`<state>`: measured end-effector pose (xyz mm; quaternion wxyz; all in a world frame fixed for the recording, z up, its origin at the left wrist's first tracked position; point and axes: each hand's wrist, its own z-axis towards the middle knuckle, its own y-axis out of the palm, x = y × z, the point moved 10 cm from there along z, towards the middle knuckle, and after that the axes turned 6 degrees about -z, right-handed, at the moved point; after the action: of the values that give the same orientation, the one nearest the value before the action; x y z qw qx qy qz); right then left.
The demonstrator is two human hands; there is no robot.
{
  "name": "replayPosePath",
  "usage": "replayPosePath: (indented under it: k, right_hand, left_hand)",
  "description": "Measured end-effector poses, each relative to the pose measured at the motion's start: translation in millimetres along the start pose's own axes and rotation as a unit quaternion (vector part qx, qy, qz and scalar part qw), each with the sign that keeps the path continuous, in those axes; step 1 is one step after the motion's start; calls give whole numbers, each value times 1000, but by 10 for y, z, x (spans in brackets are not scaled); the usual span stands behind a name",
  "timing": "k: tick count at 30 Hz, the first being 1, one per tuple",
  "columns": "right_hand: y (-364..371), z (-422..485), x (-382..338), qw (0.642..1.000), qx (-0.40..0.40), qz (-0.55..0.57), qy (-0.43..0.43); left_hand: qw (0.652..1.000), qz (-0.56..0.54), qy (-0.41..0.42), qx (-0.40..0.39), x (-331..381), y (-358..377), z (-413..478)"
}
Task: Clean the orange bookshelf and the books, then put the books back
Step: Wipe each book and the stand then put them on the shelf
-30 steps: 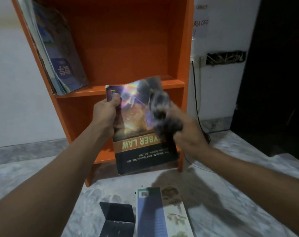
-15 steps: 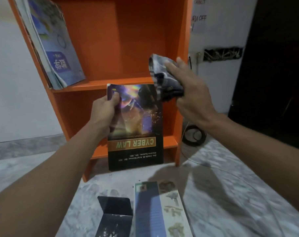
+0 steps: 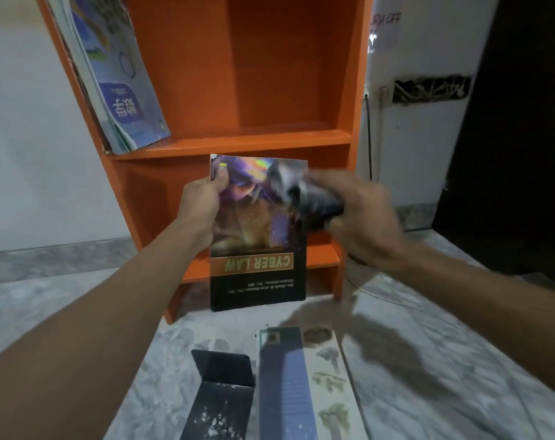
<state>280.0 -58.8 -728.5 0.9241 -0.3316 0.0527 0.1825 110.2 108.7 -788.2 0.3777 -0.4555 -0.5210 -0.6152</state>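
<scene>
At far left, on the upper shelf of the orange bookshelf [image 3: 289, 74], I see a few thin blue books [image 3: 123, 90] leaning against the left side wall, their bottom edges resting on the shelf board. Below them, out in front of the lower compartment, my left hand [image 3: 200, 208] holds the Cyber Law book [image 3: 257, 249] upright by its left edge, thumb on the front cover and the other fingers closed round behind, so that hand is clamped firmly on the book. Its title reads upside down from where I look, with the shiny picture part at the top and the black band at the bottom. Just right of that, my right hand [image 3: 362, 217] is curled tight around a dark bunched cloth [image 3: 304, 195], which is pressed against the top right part of the cover; hand and cloth are blurred, so I cannot tell the exact contact. On the marble floor [image 3: 79, 296] near me lie a dark open box [image 3: 219, 395] and, touching its right side, a long blue and white book [image 3: 304, 382] lying flat. Farther right, past the bookshelf, a cable [image 3: 369, 138] hangs down the white wall below a handwritten note [image 3: 385, 22]
</scene>
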Motion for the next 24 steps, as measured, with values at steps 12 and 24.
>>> replayPosePath:
  k: [12,24]
  right_hand:
    - [1449,-1350,-379,885,-403,-92,-214]
    - [339,281,-159,1000,14,21,19]
  left_hand:
    - [994,-96,-46,-40,-37,208,1]
    - [982,-90,-110,-124,-143,432,-121]
